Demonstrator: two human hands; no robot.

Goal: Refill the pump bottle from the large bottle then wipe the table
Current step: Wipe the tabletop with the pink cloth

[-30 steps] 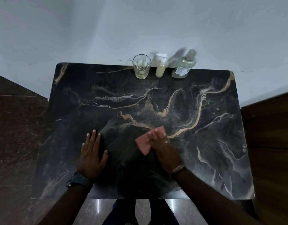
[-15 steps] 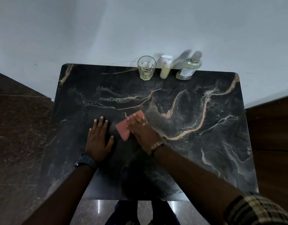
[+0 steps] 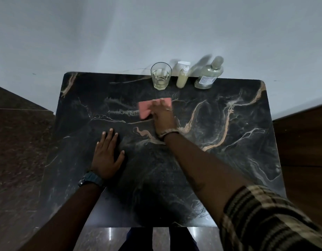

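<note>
The pink cloth [image 3: 147, 108] lies flat on the dark marble tabletop [image 3: 229, 160], in the far middle portion, just short of the row of vessels at the rear edge. Its long axis runs roughly left to right. The right hand [image 3: 162, 115] presses it down from above, fingers [image 3: 159, 104] extended and close together, spread flat over the cloth's right half and not curled around it. The exposed pink area lies to the left of the fingers.

Directly beyond the cloth stand the drinking glass [image 3: 161, 77], the pump bottle [image 3: 182, 77] and the large bottle [image 3: 209, 75], all upright and apart from the cloth. The glass is nearest. Any further forward stroke risks contact with these vessels; a sideways or returning stroke appears the safer course.

The right arm is extended nearly straight across the tabletop. The left hand [image 3: 108, 154] rests palm down on the near left area, fingers together and empty, well apart from the cloth, evidently bracing the body. Refilling appears complete; wiping is in progress.
</note>
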